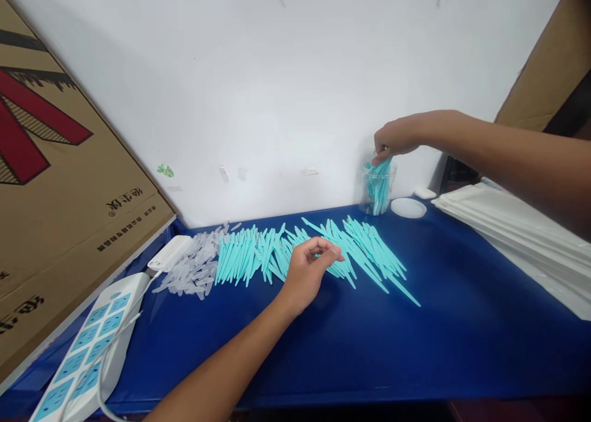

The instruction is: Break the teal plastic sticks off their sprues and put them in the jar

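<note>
My right hand [398, 137] is closed on a bunch of turquoise eyebrow razors [382, 165] at the mouth of a clear plastic jar [369, 191]. Their lower ends reach down inside the jar, beside the wall. My left hand [310, 269] hovers over the front of a spread row of similar razors [249, 255], its fingers curled and thumb against them. Nothing shows in that hand. Left of the row lies a heap of small translucent caps [196, 265]. A round whitish lid [409, 207] rests flat to the right of the jar.
A white power strip [115, 336] with a cable and a white box-shaped adapter [170, 253] lie at left, by a large cardboard box [69, 225]. White sheets or bags [521, 237] are stacked at right on the blue table [415, 354]. A white wall [277, 101] stands behind.
</note>
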Available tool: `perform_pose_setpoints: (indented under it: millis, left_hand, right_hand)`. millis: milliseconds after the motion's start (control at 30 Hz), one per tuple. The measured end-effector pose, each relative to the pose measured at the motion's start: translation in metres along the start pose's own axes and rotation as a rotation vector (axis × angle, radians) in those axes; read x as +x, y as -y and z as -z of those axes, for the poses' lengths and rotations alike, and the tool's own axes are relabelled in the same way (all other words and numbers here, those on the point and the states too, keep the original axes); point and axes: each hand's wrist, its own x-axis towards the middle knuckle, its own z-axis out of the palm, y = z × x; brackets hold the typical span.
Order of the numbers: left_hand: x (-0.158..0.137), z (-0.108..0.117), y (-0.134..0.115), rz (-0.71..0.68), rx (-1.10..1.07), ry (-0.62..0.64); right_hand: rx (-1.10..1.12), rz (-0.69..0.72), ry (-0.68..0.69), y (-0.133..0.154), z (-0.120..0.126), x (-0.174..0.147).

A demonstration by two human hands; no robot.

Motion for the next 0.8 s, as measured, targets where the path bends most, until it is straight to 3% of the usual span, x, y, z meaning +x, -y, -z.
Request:
perform_pose_setpoints:
  millis: [200, 400, 533, 633, 800]
  left_hand:
    - [0.000, 0.000, -0.003, -0.005, -0.002, -0.014]
    - [0.001, 0.001, -0.003, -0.010, -0.008, -0.021]
    - [0.002, 0.001, 0.000, -0.018, -0.001, -0.019]
    - [0.002, 0.001, 0.001, -0.019, 0.007, -0.017]
    - [0.001, -0.001, 0.002, -0.012, 0.020, -0.015]
  right_hand:
    - [0.038, 0.095, -0.046, 0.011, -0.003, 0.006]
    - [0.068, 0.084, -0.187, -0.005, -0.017, 0.005]
    - [0.131, 0.061, -0.333, -0.014, -0.030, -0.005]
    - [0.198, 0.074, -0.349, -0.011, -0.048, -0.010]
    - [0.326, -0.051, -0.384, -0.001, -0.072, -0.007]
